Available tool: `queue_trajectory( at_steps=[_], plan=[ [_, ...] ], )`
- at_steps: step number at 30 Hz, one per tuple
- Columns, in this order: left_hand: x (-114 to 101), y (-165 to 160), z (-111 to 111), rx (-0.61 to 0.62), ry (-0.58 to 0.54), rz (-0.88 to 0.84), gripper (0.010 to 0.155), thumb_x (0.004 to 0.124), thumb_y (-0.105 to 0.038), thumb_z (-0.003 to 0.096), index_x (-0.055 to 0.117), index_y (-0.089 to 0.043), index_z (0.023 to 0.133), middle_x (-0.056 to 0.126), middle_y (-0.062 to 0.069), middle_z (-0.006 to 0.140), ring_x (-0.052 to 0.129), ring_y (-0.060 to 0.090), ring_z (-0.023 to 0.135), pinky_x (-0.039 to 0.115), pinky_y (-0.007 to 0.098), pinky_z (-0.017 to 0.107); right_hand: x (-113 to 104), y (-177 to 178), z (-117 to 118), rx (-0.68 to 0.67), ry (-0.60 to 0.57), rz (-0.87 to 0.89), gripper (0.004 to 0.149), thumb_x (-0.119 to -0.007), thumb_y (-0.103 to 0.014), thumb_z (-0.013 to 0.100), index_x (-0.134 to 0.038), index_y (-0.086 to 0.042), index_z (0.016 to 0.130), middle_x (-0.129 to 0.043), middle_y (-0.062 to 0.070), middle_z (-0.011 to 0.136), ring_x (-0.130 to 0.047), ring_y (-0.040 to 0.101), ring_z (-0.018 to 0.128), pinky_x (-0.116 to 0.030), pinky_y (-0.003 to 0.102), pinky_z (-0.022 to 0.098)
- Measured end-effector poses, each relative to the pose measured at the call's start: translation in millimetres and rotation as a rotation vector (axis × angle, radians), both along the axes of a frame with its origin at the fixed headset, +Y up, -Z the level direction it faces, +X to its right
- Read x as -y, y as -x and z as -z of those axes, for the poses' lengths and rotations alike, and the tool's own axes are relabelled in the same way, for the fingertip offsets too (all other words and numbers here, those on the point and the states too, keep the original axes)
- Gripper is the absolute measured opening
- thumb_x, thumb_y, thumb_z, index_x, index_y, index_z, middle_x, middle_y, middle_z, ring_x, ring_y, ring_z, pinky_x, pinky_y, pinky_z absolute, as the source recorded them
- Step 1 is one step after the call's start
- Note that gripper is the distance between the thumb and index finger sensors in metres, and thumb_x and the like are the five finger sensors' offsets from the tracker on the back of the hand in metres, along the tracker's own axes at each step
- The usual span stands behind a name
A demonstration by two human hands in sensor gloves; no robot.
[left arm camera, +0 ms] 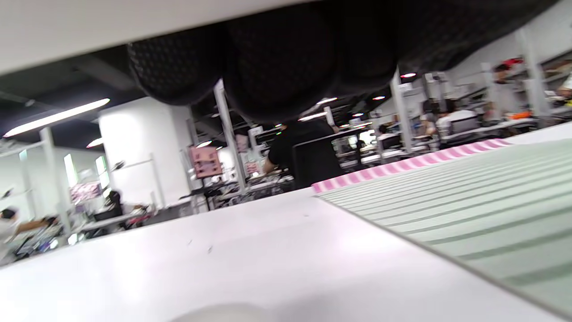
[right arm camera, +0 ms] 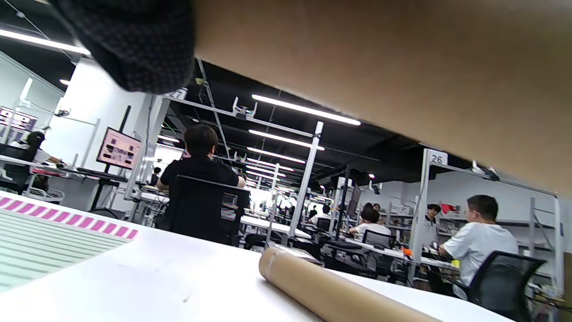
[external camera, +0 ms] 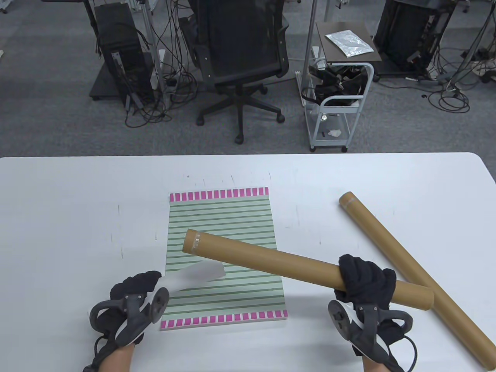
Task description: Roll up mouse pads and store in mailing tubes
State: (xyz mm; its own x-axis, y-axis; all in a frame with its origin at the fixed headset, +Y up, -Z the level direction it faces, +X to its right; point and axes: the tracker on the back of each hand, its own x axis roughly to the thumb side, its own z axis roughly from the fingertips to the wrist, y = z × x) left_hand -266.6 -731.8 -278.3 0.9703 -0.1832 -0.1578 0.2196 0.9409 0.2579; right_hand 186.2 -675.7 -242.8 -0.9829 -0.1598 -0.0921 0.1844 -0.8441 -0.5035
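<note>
right grip: right hand point(external camera: 366, 281) wrapped around a mailing tube point(external camera: 271, 259) near its right end, holding it clear of the counter point(external camera: 77, 201); tube slants up-left over the mouse pad point(external camera: 224, 252), taped far end over the stripes. Likely held one-handed so the other hand stays free for the cap.
left grip: left hand point(external camera: 135, 288) pinches a pale translucent piece point(external camera: 197, 273), looks like the tube's plastic end cap or a strip of tape, can't tell which. Fingers curled on it; the left wrist view shows only dark fingertips point(left arm camera: 277, 67) above the counter.
mouse pad: green-striped, pink-checked ends, lying flat and unrolled between the hands. Not rolled yet, nothing in a tube.
second mailing tube point(external camera: 410, 271): lies on the counter at right, running diagonally; the held tube's near end crosses over it.
stage (my read): opening the held tube before rolling.
risk: the long tube held near one end may dip onto the pad.
</note>
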Motion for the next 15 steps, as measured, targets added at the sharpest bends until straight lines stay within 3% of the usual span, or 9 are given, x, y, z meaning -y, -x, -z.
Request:
queue_trajectory(
  at_steps=[4, 8, 12, 15],
  plan=[
    [-2, 22, 2, -0.186, -0.052, -0.014, 0.044, 0.083, -0.055, 0.0369, 0.077, -0.035, 0.076, 0.097, -0.013, 0.058, 0.101, 0.006, 0.046, 0.089, 0.033, 0.048, 4, 2, 3, 0.011, 0.030, -0.049, 0.080, -0.085, -0.044, 0.042, -0.035, -0.036, 0.103, -0.065, 0.000, 0.100, -0.077, 0.034, 0.085, -0.063, 0.070, 0.064],
    [-2, 40, 3, -0.284, -0.058, -0.098, 0.044, 0.083, -0.054, 0.0374, 0.077, -0.033, 0.076, 0.097, -0.012, 0.057, 0.101, 0.007, 0.045, 0.089, 0.034, 0.047, 7, 8, 5, 0.001, 0.039, -0.092, 0.079, -0.086, -0.043, 0.041, -0.038, -0.037, 0.103, -0.066, 0.001, 0.100, -0.077, 0.034, 0.085, -0.062, 0.069, 0.064],
    [-3, 40, 1, -0.266, -0.056, -0.116, 0.045, 0.083, -0.054, 0.0373, 0.077, -0.033, 0.076, 0.097, -0.012, 0.057, 0.101, 0.007, 0.045, 0.089, 0.034, 0.047, 12, 12, 5, -0.008, 0.057, -0.135, 0.078, -0.086, -0.044, 0.040, -0.041, -0.038, 0.104, -0.068, 0.002, 0.100, -0.077, 0.033, 0.085, -0.062, 0.069, 0.065],
    [-4, 29, 0, -0.182, -0.044, -0.065, 0.044, 0.083, -0.055, 0.0365, 0.077, -0.035, 0.076, 0.097, -0.014, 0.057, 0.101, 0.006, 0.045, 0.089, 0.033, 0.048, 15, 11, 6, -0.005, 0.072, -0.143, 0.078, -0.085, -0.045, 0.040, -0.041, -0.037, 0.104, -0.068, 0.001, 0.100, -0.078, 0.033, 0.084, -0.063, 0.068, 0.065]
  ],
)
